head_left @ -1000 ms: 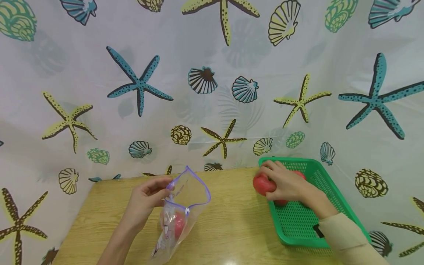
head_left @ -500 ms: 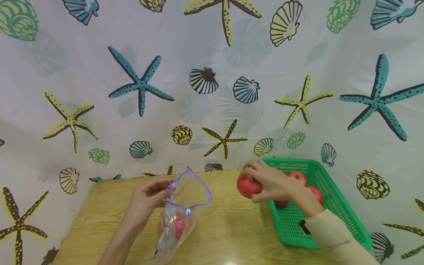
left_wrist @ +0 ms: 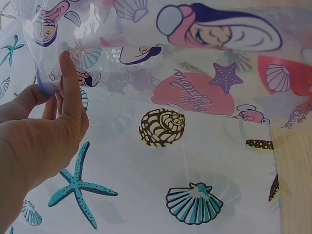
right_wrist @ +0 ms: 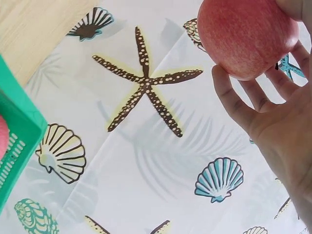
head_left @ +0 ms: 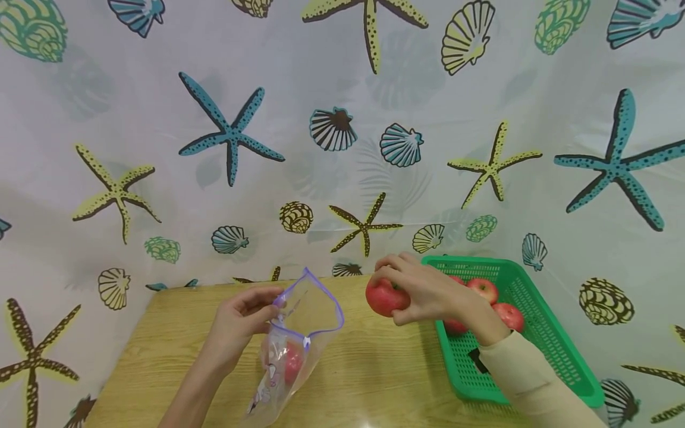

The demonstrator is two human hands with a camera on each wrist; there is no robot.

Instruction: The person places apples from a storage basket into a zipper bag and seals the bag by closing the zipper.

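I see the left hand [head_left: 242,324] pinching a clear, purple-rimmed plastic bag [head_left: 270,380]; the right hand [head_left: 420,289] grips a round red apple [head_left: 382,297] between bag and green plastic basket [head_left: 455,377]

Seashell curtain [head_left: 342,172], wooden tabletop [head_left: 369,362]

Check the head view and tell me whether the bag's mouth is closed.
No, the plastic bag is pinched by the left hand with its purple rim spread in an open loop.
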